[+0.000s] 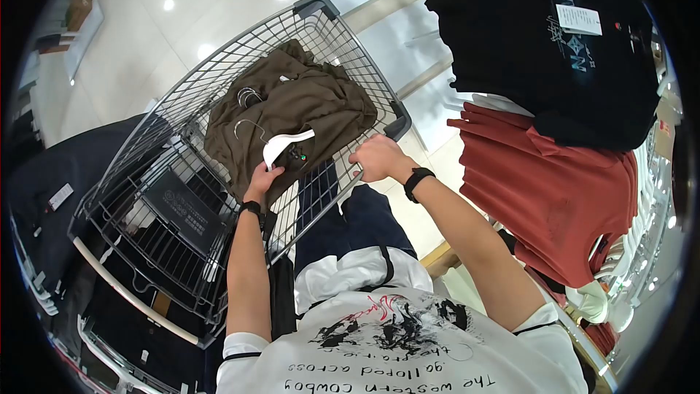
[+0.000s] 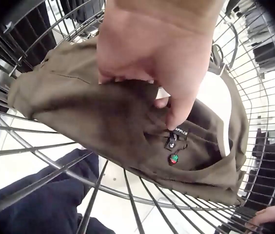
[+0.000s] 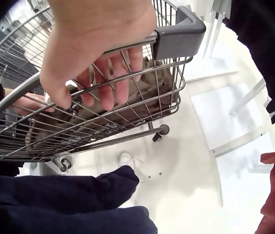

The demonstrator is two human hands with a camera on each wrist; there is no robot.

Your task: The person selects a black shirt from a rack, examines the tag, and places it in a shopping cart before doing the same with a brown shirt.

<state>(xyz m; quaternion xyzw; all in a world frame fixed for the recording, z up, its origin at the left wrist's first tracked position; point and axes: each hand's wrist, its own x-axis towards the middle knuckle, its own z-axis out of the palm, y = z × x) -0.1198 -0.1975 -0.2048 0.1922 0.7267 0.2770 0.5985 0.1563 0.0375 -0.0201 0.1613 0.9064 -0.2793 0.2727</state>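
Dark olive-brown garments (image 1: 313, 98) lie heaped in a wire shopping cart (image 1: 211, 66). A white hanger (image 1: 281, 144) sits in the neck of the top garment, its hook pointing up. My left hand (image 1: 262, 179) pinches the garment and hanger near the collar; in the left wrist view the thumb of that hand (image 2: 152, 53) lies by the neck label (image 2: 179, 131), beside a small green and red charm (image 2: 173, 159). My right hand (image 1: 375, 159) is curled over the cart's rim, and in the right wrist view the fingers of this hand (image 3: 98, 53) hang through the wires (image 3: 142, 100).
Black shirts (image 1: 525, 51) and rust-red shirts (image 1: 547, 190) hang on a rack at the right. Dark clothes (image 1: 87, 168) are beyond the cart at the left. A dark box-like item (image 1: 186, 208) lies at the cart's near left. White display platforms (image 3: 230, 117) stand beside the cart.
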